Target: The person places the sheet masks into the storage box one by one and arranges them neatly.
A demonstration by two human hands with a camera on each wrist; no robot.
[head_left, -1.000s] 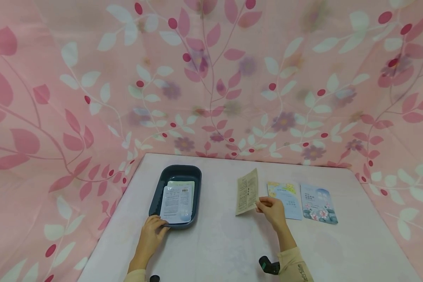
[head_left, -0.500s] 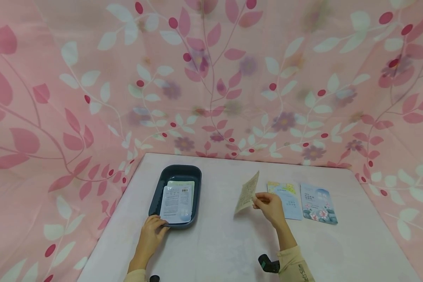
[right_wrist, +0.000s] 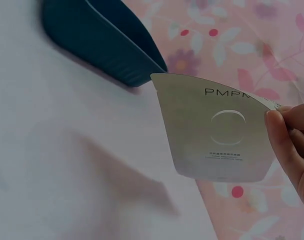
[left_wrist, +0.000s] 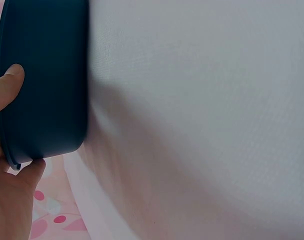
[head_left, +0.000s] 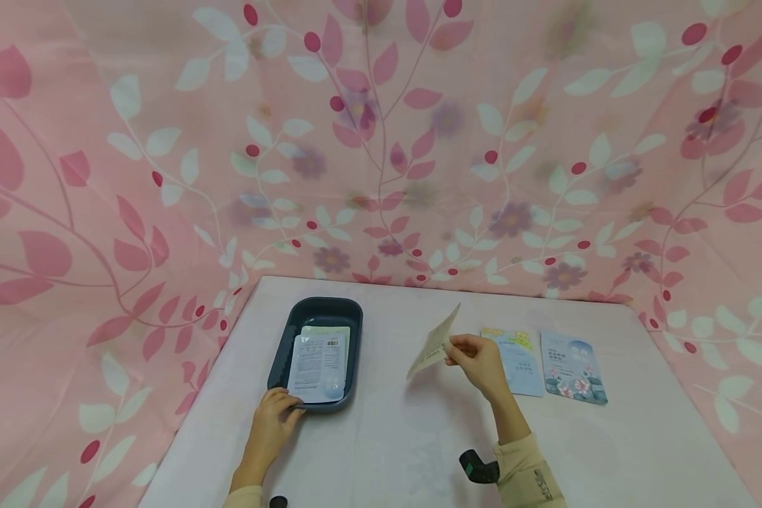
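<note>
On the table (head_left: 387,437), your right hand (head_left: 480,363) pinched the beige packet (head_left: 432,344) by its right edge, thumb against fingers. The packet hung tilted above the table, right of the tray (head_left: 325,314) and left of the yellow-blue packet (head_left: 522,363). Holding only that edge probably kept your fingers off most of its surface and let the rest stick out leftward, toward the tray.

Your left hand (head_left: 273,416) pinched the rim at the tray's near left corner, with the thumb on the outer wall; that grip looked meant to steady the tray. Inside lay the blue-white packet (head_left: 317,370) on top of the green packet (head_left: 329,329), their edges not quite lined up, the pile nearer the tray's near end. At right, the lotus packet (head_left: 574,367) lay flat just beside the yellow-blue one, side by side, perhaps so each could be reached singly.

The tray's far rim stood near the table's far edge, where the curtain (head_left: 381,176) rose; its left wall was also near the table's left edge. The widest room for your right hand seemed to be between the tray's right wall and the beige packet, and on the near side.
</note>
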